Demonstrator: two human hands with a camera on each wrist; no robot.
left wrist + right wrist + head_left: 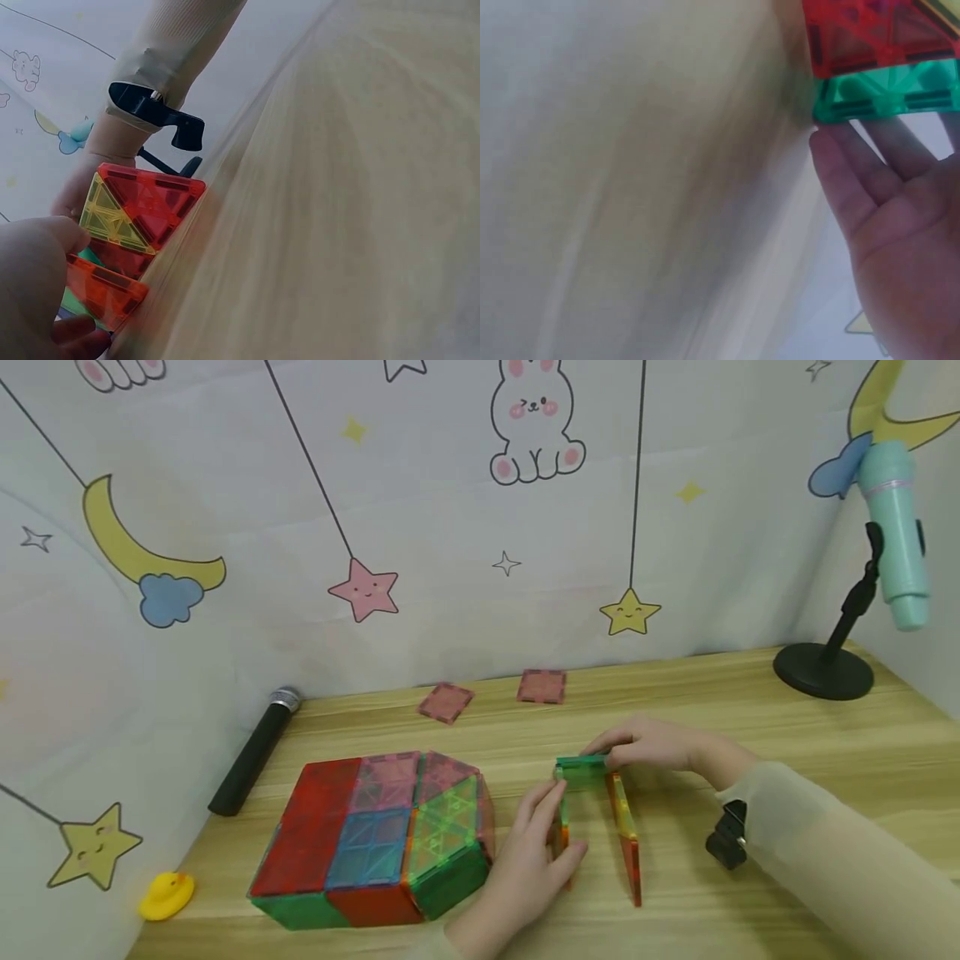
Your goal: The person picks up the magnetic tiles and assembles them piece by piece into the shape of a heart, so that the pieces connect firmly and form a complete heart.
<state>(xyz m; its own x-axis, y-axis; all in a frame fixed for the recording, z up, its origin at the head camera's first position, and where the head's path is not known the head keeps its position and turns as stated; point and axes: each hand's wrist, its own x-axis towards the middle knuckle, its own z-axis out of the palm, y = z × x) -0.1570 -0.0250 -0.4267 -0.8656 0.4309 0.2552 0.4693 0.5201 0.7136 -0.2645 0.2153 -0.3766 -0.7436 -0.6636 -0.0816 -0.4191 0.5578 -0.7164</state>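
Two upright walls of magnetic tiles stand joined by a green magnetic tile [583, 770] at their far end. My left hand [519, 868] straddles the left wall, fingers fairly straight along its outer side and thumb spread toward the inside. The wall's orange tile [106, 291] shows between thumb and fingers in the left wrist view. My right hand [656, 745] pinches the green tile at its right corner, fingers behind it. Yellow [105, 217] and red triangle tiles [154, 199] make up the right wall. In the right wrist view the thumb is hidden.
Left of the hands sits a low block of coloured magnetic tiles [375, 827]. Two pink square tiles [542, 686] lie near the backdrop. A black microphone [258, 747], a yellow toy duck [167, 895] and a mint microphone [896, 535] on a black stand [823, 671] are around the edges.
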